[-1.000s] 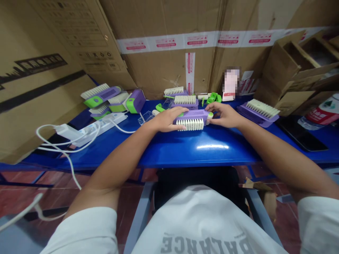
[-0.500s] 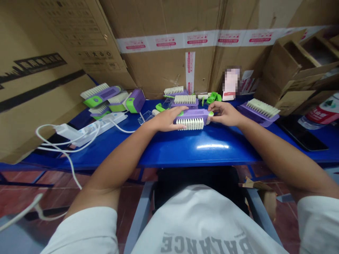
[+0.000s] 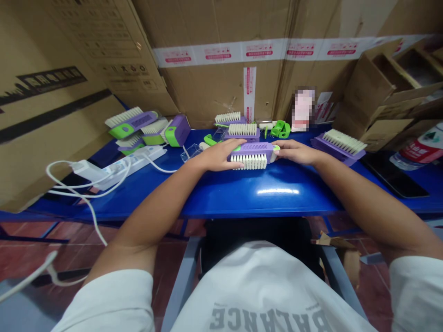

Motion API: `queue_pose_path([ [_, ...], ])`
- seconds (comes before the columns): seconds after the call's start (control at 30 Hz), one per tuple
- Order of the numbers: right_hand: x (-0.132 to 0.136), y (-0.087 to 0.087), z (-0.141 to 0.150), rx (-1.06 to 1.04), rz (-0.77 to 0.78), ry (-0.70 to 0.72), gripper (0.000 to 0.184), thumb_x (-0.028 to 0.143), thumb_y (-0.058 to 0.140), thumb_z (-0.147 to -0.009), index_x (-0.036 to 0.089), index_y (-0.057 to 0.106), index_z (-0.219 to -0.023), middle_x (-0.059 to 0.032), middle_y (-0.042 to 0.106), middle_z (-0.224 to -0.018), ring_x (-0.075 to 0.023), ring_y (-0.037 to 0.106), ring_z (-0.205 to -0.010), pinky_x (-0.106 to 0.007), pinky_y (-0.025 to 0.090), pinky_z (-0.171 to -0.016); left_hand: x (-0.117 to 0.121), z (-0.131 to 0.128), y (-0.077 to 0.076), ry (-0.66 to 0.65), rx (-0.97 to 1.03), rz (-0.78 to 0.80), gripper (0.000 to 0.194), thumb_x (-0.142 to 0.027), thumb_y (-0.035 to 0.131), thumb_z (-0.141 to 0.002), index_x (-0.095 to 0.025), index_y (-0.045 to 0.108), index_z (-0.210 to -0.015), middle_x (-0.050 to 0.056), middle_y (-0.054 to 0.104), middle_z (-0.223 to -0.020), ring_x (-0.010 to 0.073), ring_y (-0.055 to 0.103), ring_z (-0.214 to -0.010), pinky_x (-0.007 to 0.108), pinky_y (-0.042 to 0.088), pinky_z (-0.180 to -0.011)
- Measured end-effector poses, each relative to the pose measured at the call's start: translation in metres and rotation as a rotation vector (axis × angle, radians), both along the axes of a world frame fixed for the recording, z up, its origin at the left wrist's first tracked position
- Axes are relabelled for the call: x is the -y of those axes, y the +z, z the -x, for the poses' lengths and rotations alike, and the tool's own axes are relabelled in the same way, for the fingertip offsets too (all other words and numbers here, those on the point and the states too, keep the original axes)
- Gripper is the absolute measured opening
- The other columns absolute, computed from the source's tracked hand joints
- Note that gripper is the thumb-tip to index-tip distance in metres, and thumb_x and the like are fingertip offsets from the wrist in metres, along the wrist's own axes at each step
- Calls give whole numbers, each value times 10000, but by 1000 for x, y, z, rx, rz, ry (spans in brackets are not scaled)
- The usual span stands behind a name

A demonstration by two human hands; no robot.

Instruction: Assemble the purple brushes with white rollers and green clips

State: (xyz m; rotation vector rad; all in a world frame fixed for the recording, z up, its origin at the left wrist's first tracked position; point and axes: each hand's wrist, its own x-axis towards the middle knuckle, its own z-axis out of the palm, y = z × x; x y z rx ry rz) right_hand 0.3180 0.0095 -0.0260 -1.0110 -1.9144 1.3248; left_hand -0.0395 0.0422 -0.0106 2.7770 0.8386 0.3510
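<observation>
Brush: The purple brush (image 3: pixel 251 149) is lying crosswise at the front of the parts row, with its white bristles facing the person. It is sitting in a gap, which is giving both hands room at its ends. Whether it is bearing on the bench cannot be told.

Left hand: The left hand (image 3: pixel 218 156) is grasping the brush's left end, with the fingers (image 3: pixel 238 145) closing over its back and apparently steadying it.

Right hand: The right hand (image 3: pixel 296 153) is holding the opposite end, with the fingers (image 3: pixel 281 146) pressing on the pale end piece. Together, the hands are pinning the brush between them.

Bench: The blue bench (image 3: pixel 221 196) is carrying the rear brush (image 3: pixel 242 131) just behind the held one. The left brushes (image 3: pixel 130 122) are grouped further along, and the right brush (image 3: pixel 337 146) is lying near the right hand. Green parts (image 3: pixel 280 130) and a clear plastic piece (image 3: pixel 191 153) are lying among them, within reach.

Power: A power strip (image 3: pixel 134 163) is lying at the bench's left side, keeping its white cable (image 3: pixel 90 212) away from the parts.

Surroundings: Cartons (image 3: pixel 221 92) are standing along the bench's back edge.
</observation>
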Motion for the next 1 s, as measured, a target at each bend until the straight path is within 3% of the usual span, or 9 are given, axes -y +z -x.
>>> queue_pose_path([
  [0.17,0,-2,3,59,-127,1,582,777,834,-972,230,846,-1172,-80,845,-1098,-234,755,-948,-407,689,-910,-1,0,-1,13,3,17,1008,-687,711,-1018,-114,439,-1801,266,493,-1857,449,499,-1727,599,418,-1433],
  [0.3,3,-7,10,-59,-134,-65,620,817,845,-949,284,810,-1266,-55,792,-1099,-234,760,-953,-407,744,-822,-2,0,-4,31,57,25,980,-627,806,-974,-142,469,-1756,267,530,-1816,440,534,-1697,589,449,-1407],
  [0.43,8,-11,19,-160,-171,-71,620,762,891,-938,330,768,-1365,-62,785,-1328,-253,778,-1117,-434,761,-899,-3,-2,-9,45,121,25,899,-547,913,-906,-217,525,-1647,227,617,-1726,417,623,-1603,569,523,-1331],
  [0.53,9,-10,26,-124,-274,-66,658,803,841,-957,334,753,-1410,-67,782,-1345,-252,775,-1067,-449,736,-914,-2,-5,-10,88,143,39,854,-519,945,-871,-218,550,-1566,218,662,-1660,418,670,-1533,569,552,-1285],
  [0.73,-4,13,47,2,-677,-178,684,887,582,-1070,292,742,-1366,-99,783,-1302,-325,742,-1183,-530,618,-1132,-1,-10,-12,148,229,116,937,-598,956,-825,-211,539,-1570,202,697,-1615,441,704,-1471,574,572,-1239],
  [0.87,-13,24,71,6,-747,-291,724,913,577,-1055,298,649,-1430,-88,752,-1223,-313,733,-1093,-524,626,-1098,-3,-10,-13,157,236,156,1005,-662,912,-832,-192,507,-1624,216,699,-1603,461,699,-1472,588,576,-1223],
  [1.0,-14,17,87,3,-789,-389,642,871,597,-1058,317,628,-1379,-89,736,-1253,-338,737,-1131,-559,624,-1122,-1,-7,-8,152,206,212,1127,-731,882,-796,-173,447,-1673,231,683,-1609,475,697,-1465,610,579,-1212],
])
